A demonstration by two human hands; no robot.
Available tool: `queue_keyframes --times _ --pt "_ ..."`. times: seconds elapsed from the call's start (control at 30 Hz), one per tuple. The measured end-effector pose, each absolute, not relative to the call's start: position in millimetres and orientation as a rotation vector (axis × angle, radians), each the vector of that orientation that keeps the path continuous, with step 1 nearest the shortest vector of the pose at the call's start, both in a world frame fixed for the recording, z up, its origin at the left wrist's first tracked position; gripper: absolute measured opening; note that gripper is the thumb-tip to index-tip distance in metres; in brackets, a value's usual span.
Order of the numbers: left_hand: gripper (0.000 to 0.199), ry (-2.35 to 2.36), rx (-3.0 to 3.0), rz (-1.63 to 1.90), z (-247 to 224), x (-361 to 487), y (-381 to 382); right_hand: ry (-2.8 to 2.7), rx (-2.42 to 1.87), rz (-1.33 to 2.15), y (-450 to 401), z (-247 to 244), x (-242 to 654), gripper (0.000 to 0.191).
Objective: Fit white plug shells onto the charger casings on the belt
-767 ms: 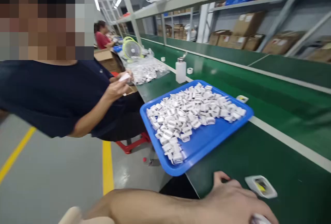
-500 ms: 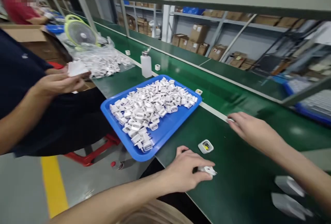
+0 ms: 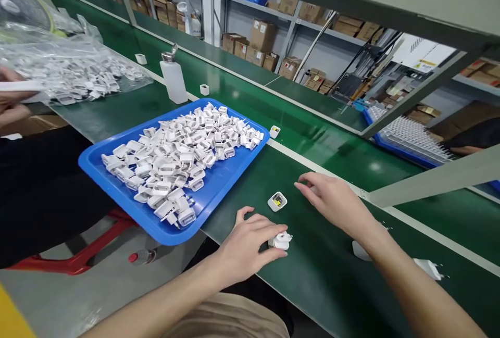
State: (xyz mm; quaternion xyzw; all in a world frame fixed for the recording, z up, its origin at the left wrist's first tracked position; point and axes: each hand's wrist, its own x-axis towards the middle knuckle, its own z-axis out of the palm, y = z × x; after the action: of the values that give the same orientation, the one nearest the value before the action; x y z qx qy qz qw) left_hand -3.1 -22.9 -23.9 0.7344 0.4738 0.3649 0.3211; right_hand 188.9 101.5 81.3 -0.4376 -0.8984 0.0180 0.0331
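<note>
My left hand (image 3: 246, 247) rests at the bench edge, thumb and fingers around a white plug housing (image 3: 279, 241) with metal pins pointing right. Just beyond it, a white open-ended charger housing (image 3: 277, 201) with a yellow part inside lies on the green bench. Right of that housing, my right hand (image 3: 332, 200) hovers with thumb and index tips drawn together in a pinch; anything between them is too small to make out. A blue tray (image 3: 234, 184) piled with white plug housings (image 3: 175, 161) stands to the left.
White plug pieces (image 3: 429, 269) lie by my right forearm. A pump bottle (image 3: 174, 80) and small white housings (image 3: 204, 89) stand beyond the tray. At the left, another person's hand (image 3: 13, 98) is near a bag of white parts (image 3: 89, 75). A metal post (image 3: 433, 174) rises at right.
The view has swung right and come closer. My right hand has moved toward the open charger housing. My left hand keeps its hold on the plug housing, whose pins now show more clearly.
</note>
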Motion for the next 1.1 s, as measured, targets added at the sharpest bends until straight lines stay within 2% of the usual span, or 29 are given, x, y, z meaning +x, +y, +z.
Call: queue_keyframes --times 0.07,0.2,0.33,0.47,0.53,0.6,0.63,0.77,0.8,0.93,1.1 --pt "0.034 1.201 1.897 0.958 -23.2 0.6 -21.7 -2.561 -1.283 0.194 95.2 84.5 193.7 0.028" --pt "0.033 1.122 1.886 0.920 -20.9 24.7 -14.5 -2.363 -1.263 0.255 98.2 73.2 197.9 0.034" --pt "0.026 1.118 1.950 0.860 -21.6 52.2 -4.8 -2.405 -1.222 0.357 119.3 46.8 183.3 0.030" --pt "0.045 1.085 2.009 0.879 -18.0 50.6 -3.9 -2.577 -1.131 0.454 131.6 33.1 160.7 0.018" --pt "0.039 1.124 2.042 0.966 -13.1 38.0 -4.8 -2.688 -1.073 0.503 131.4 37.3 158.8 0.019" --pt "0.025 1.276 2.082 1.082 -8.1 22.7 -2.5 -2.703 -1.057 0.468 125.9 49.3 167.2 0.024" --pt "0.026 1.384 2.092 1.112 -6.2 15.8 0.2 -2.668 -1.077 0.418 120.5 57.5 174.7 0.025" --pt "0.047 1.638 2.122 0.916 -6.4 2.0 17.1 -2.582 -1.178 0.286 82.7 83.9 212.9 0.026" --pt "0.046 1.634 2.144 0.852 -8.4 2.0 20.7 -2.627 -1.182 0.283 71.1 84.8 221.5 0.028" --pt "0.028 1.553 2.169 0.793 -19.8 6.8 21.8 -2.837 -1.155 0.225 32.8 61.9 242.8 0.028" --pt "0.027 1.404 2.024 0.869 -27.9 12.3 2.7 -2.708 -1.182 0.211 15.2 31.7 249.5 0.030"
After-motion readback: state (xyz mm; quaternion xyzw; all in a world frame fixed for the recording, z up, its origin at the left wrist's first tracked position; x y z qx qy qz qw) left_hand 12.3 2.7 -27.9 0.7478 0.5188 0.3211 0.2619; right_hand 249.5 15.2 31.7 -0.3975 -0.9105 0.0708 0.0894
